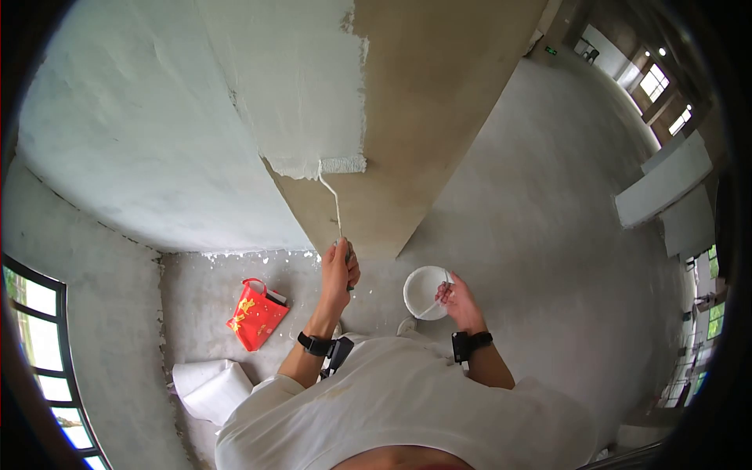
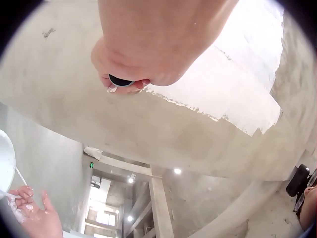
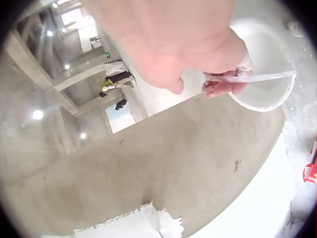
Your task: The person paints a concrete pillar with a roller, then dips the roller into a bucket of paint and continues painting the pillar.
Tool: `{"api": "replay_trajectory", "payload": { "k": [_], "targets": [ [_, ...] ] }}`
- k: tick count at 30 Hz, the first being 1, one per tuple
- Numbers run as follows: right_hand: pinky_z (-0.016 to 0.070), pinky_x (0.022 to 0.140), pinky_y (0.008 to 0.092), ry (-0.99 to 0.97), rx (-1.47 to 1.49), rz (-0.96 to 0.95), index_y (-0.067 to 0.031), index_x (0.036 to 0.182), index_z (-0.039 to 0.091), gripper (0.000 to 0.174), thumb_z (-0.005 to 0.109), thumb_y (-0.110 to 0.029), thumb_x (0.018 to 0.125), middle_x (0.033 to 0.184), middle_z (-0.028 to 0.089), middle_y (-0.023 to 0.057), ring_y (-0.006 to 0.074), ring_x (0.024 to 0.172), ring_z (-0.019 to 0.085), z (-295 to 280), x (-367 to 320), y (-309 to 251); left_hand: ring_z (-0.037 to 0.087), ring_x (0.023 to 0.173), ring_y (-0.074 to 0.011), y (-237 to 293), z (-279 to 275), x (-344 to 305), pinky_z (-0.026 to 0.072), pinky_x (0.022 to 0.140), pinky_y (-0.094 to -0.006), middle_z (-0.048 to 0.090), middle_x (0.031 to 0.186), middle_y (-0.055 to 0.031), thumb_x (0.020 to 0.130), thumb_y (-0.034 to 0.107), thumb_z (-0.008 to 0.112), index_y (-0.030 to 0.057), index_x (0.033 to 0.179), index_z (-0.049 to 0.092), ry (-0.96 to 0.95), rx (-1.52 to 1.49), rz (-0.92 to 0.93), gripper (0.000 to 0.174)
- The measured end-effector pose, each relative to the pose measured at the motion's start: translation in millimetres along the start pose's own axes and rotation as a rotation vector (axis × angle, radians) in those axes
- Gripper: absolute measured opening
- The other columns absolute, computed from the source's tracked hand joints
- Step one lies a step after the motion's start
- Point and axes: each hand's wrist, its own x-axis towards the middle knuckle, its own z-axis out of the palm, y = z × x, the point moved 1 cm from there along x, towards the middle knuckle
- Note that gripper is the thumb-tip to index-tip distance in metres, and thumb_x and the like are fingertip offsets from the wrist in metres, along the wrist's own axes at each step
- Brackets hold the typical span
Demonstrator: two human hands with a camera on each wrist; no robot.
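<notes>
My left hand (image 1: 335,274) grips the handle of a paint roller, its fingers curled round it. The white-coated roller (image 1: 343,165) lies against the wall at the lower edge of the wet white paint (image 1: 305,86). In the left wrist view the dark round end of the roller handle (image 2: 121,81) shows below the fist. My right hand (image 1: 462,304) has its fingers hooked round the thin white bail of a white bucket (image 1: 413,291), with the thumb held away. White paint marks those fingers. In the right wrist view the bail (image 3: 262,77) stretches across the bucket's mouth.
Bare tan wall (image 1: 423,94) lies right of the painted strip and ends at a corner. A red bag (image 1: 257,317) and a white bundle (image 1: 211,388) rest on the floor at left. People (image 3: 116,84) are far off in the hall. Paint spots dot the floor along the wall.
</notes>
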Motion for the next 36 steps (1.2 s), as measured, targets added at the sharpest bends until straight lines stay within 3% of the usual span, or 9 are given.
{"api": "replay_trajectory", "payload": {
  "k": [5,7,11,18,22,26,36],
  "targets": [
    [0.048,0.069,0.0339,-0.045,0.003,0.012,-0.0062,0.073,0.051,0.043,0.055,-0.042,0.097,0.064,0.053,0.0052,0.0186,0.058,0.051,-5,9,-3,0.029,0.038,-0.0045,23,-6,-2,0.0204,0.034,-0.0223,0.035,0.055,0.006,0.102,0.036,0.049,0.0123,0.08,0.045,0.013,0.005,-0.023,0.033],
    [0.0447,0.064,0.0336,-0.068,-0.023,-0.053,-0.0071,0.075,0.051,0.038,0.055,-0.037,0.097,0.06,0.051,0.0056,0.0195,0.053,0.047,-3,4,-8,0.03,0.038,-0.0047,52,11,-6,0.0217,0.033,-0.0223,0.035,0.056,0.0057,0.103,0.037,0.049,0.0119,0.081,0.046,-0.029,0.037,0.085,0.033],
    [0.0473,0.067,0.0339,-0.055,-0.02,0.043,-0.0062,0.072,0.05,0.044,0.053,-0.043,0.097,0.063,0.052,0.0052,0.0186,0.057,0.05,-10,29,-6,0.027,0.04,-0.003,92,28,-13,0.0213,0.034,-0.0203,0.035,0.058,0.0056,0.103,0.037,0.047,0.0105,0.085,0.048,-0.087,0.082,0.101,0.032],
    [0.0454,0.066,0.0339,-0.014,0.051,0.048,-0.0059,0.073,0.05,0.042,0.054,-0.039,0.098,0.063,0.052,0.0067,0.0191,0.056,0.048,-16,50,4,0.029,0.04,-0.0044,100,30,-15,0.0223,0.035,-0.0215,0.035,0.058,0.0052,0.103,0.039,0.048,0.0113,0.084,0.047,-0.086,0.058,0.082,0.033],
    [0.0448,0.066,0.0336,-0.042,0.058,0.037,-0.0057,0.072,0.05,0.041,0.052,-0.037,0.099,0.063,0.052,0.0078,0.0196,0.056,0.047,-10,46,6,0.029,0.04,-0.0042,123,36,-2,0.0229,0.035,-0.0212,0.035,0.059,0.0051,0.103,0.041,0.047,0.0106,0.086,0.048,-0.135,0.077,0.169,0.035],
    [0.0465,0.064,0.0339,-0.067,0.047,0.01,-0.0047,0.071,0.05,0.047,0.051,-0.043,0.098,0.062,0.052,0.0077,0.0201,0.055,0.048,-15,48,7,0.028,0.041,-0.0036,158,66,-10,0.0204,0.035,-0.0206,0.035,0.059,0.0055,0.104,0.036,0.045,0.0105,0.085,0.048,-0.206,0.075,0.25,0.032],
    [0.0473,0.06,0.035,-0.135,-0.069,-0.01,-0.0045,0.073,0.048,0.044,0.05,-0.04,0.099,0.062,0.052,0.0085,0.0212,0.053,0.049,2,53,18,0.029,0.043,-0.0031,258,126,-21,0.0205,0.036,-0.0199,0.035,0.06,0.0056,0.104,0.035,0.045,0.0092,0.087,0.051,-0.338,0.093,0.412,0.032]
  ]
}}
